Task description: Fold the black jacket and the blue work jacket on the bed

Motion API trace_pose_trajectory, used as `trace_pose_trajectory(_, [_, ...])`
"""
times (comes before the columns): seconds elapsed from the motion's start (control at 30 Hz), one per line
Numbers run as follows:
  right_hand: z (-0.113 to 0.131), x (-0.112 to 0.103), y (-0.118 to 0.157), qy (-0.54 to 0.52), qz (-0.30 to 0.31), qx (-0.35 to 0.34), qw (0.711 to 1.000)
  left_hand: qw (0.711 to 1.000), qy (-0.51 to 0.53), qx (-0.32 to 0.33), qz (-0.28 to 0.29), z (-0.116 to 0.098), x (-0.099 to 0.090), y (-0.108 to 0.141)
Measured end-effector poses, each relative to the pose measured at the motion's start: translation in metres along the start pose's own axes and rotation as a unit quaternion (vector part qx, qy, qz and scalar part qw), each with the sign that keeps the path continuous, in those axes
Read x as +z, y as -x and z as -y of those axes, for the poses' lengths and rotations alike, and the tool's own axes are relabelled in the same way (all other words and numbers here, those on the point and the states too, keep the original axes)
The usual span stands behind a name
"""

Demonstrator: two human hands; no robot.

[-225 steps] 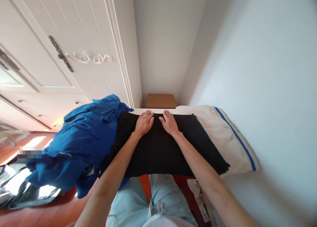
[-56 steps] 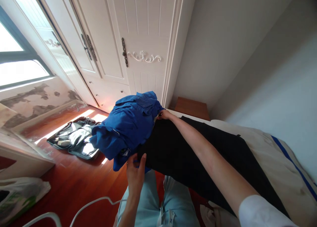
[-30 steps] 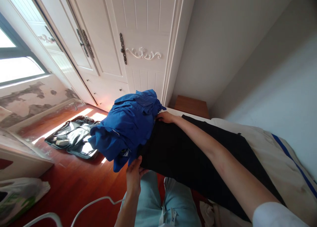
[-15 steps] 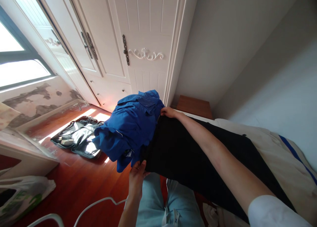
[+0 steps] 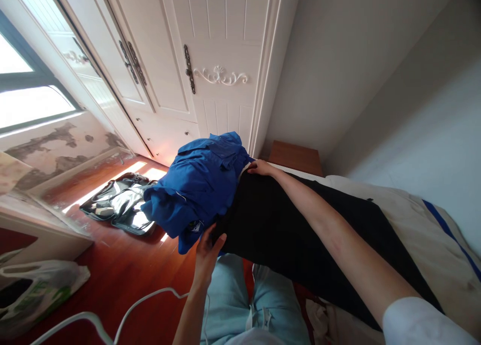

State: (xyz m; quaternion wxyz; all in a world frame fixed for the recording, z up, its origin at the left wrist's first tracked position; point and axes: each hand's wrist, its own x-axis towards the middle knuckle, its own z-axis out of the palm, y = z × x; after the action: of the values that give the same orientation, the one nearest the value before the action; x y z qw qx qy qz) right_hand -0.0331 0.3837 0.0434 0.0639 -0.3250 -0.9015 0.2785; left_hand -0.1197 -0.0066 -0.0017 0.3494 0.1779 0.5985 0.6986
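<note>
A long black garment [image 5: 270, 219] lies spread over the bed, its left end reaching toward a heap of blue clothing [image 5: 203, 174]. At the garment's near left corner is my left hand [image 5: 206, 254], the thumb over the cloth and the fingers partly hidden beneath it. My right hand [image 5: 261, 168] has its fingers curled on the far left corner, beside the blue heap. The cloth between both hands lies fairly flat. Whether it is trousers or another garment I cannot tell.
An open suitcase [image 5: 120, 202] lies on the red wooden floor. A white wardrobe [image 5: 225, 44] stands ahead, with a brown wooden cabinet [image 5: 295, 156] to its right. At lower left are a plastic bag [image 5: 48, 285] and a white cable or tube [image 5: 139, 305].
My left hand has shifted slightly upward, its thumb now stretched along the cloth. My right hand has slid a little to the right along the far corner.
</note>
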Motion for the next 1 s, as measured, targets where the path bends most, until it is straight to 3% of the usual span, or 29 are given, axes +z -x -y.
trace_pose_trajectory(0.27, [0.006, 0.011, -0.001, 0.026, -0.074, 0.084, 0.993, 0.989, -0.146, -0.023, -0.006, -0.012, -0.003, -0.004])
trace_pose_trajectory(0.4, [0.013, 0.011, 0.006, 0.056, -0.097, 0.097, 0.989, 0.997, -0.049, -0.049, -0.022, -0.009, 0.001, -0.003])
trace_pose_trajectory(0.57, [0.029, 0.007, 0.027, 0.111, -0.131, 0.033, 0.985, 0.986, 0.074, -0.145, -0.025, -0.009, 0.007, -0.002])
trace_pose_trajectory(0.67, [0.035, 0.016, 0.041, 0.128, -0.102, -0.043, 0.986, 0.978, 0.087, -0.190, -0.011, -0.012, 0.012, 0.000])
trace_pose_trajectory(0.8, [0.034, 0.035, 0.050, 0.146, -0.017, -0.166, 0.975, 0.981, 0.087, -0.168, -0.031, -0.012, 0.017, 0.002])
trace_pose_trajectory(0.87, [0.032, 0.041, 0.050, 0.159, -0.008, -0.144, 0.977, 0.982, 0.095, -0.159, -0.039, -0.010, 0.018, 0.002])
trace_pose_trajectory(1.0, [0.031, 0.038, 0.046, 0.184, 0.004, -0.032, 0.982, 0.978, 0.127, -0.157, -0.054, -0.005, 0.020, 0.001])
